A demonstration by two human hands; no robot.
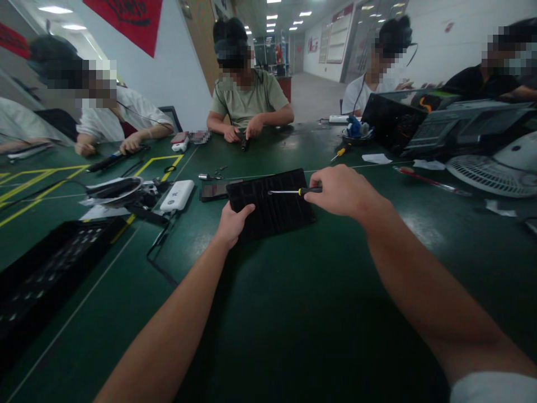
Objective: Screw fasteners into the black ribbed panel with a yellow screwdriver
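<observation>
My left hand (235, 223) grips the near left corner of a flat black ribbed panel (279, 215), its thumb lying on the top face. The panel is tilted up from the green table (319, 291). In my right hand (346, 193) is a screwdriver (289, 192) with a black and yellow handle. Its metal shaft points left across the panel, and the tip is over the panel's upper middle; whether it touches cannot be made out. Behind the panel's left end lies a dark phone-like slab (213, 192), partly covered by the panel.
On the left are a white power bank (178, 196), bundled cables (121, 189) and a long black tray (54, 268). A white fan (499, 162), dark computer cases (465, 126) and a yellow screwdriver (342, 151) lie to the right. Several people sit around the table.
</observation>
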